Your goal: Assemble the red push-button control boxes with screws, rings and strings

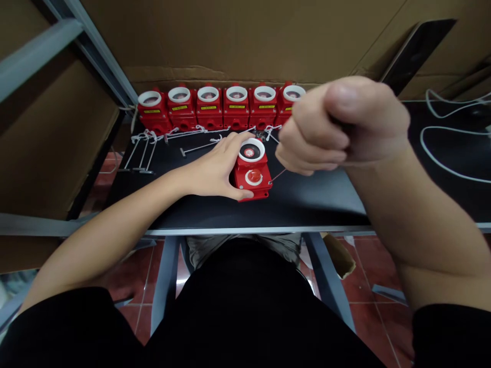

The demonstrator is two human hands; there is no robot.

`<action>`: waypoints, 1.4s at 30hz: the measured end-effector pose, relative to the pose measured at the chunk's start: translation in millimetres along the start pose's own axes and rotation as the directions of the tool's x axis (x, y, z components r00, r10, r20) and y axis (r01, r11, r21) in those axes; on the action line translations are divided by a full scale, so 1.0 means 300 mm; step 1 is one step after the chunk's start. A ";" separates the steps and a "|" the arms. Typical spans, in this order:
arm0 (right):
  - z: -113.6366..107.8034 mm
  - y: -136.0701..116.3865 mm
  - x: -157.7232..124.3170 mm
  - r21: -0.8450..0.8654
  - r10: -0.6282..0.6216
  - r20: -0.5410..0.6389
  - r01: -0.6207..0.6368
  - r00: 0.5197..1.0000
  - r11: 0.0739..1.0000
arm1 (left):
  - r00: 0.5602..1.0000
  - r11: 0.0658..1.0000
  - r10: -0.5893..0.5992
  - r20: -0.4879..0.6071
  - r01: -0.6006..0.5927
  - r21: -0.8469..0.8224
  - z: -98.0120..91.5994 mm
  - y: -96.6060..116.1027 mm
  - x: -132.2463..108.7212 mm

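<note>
A red box-shaped alarm unit [252, 174] rests on the black tabletop, with a white-ringed round window at its far end and a red domed button in a white ring nearer me. My left hand [218, 171] grips it from the left side, thumb on the near edge and fingers around the far end. Raised above the table to the right, my right hand [337, 125] is closed in a fist. From under it a thin-shafted driver [279, 176] runs down to the screw at the unit's right corner. The driver's handle is hidden inside the fist.
Several similar red units [237, 107] stand in a row along the cardboard back wall. T-handled rods [143, 153] with white cords lie at the left. White cables [448, 163] curl at the right. A metal edge [238, 231] runs along the table front.
</note>
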State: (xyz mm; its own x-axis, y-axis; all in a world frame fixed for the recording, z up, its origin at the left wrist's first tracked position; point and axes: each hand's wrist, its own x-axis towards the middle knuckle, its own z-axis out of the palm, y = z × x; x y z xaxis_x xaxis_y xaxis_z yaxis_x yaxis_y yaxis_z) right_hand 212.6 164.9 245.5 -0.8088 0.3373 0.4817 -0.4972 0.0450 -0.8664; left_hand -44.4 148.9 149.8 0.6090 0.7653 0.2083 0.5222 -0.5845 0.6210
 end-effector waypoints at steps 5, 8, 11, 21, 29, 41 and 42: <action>0.033 0.023 -0.005 -0.343 -0.082 -0.535 -0.128 0.841 0.930 | 1.000 1.000 0.006 -0.002 -0.006 0.020 0.000 -0.011 0.001; 0.049 0.055 -0.015 -0.331 -0.166 -0.662 -0.085 0.731 0.940 | 1.000 0.999 0.017 -0.004 -0.017 0.039 0.006 -0.021 -0.002; 0.066 0.064 -0.023 -0.229 -0.177 -0.614 0.040 0.769 0.973 | 0.999 0.999 0.031 -0.018 -0.030 0.037 0.009 -0.026 -0.003; 0.015 -0.054 0.033 -0.063 0.286 0.142 -0.280 0.948 0.958 | 0.999 0.998 0.028 0.017 -0.029 0.047 -0.005 -0.011 -0.004; 0.078 0.014 0.014 -0.205 -0.060 -0.584 -0.075 0.810 0.976 | 1.000 0.999 0.021 -0.001 -0.021 0.050 0.004 -0.018 0.002; 0.023 -0.083 0.033 -0.101 0.210 0.049 -0.205 0.976 0.974 | 1.000 0.999 0.024 0.006 -0.024 0.023 0.001 -0.015 -0.002; 0.011 -0.081 0.030 -0.070 0.201 0.115 -0.194 0.973 0.979 | 1.000 1.000 0.018 0.010 -0.018 0.024 0.000 -0.013 -0.002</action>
State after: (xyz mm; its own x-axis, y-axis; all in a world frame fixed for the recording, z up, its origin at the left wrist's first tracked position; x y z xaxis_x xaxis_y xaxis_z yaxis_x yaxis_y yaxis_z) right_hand 216.3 163.8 271.4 -0.9229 0.2288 0.3097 -0.3078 0.0449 -0.9504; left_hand -46.7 150.6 147.3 0.6244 0.7519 0.2116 0.5250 -0.6046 0.5990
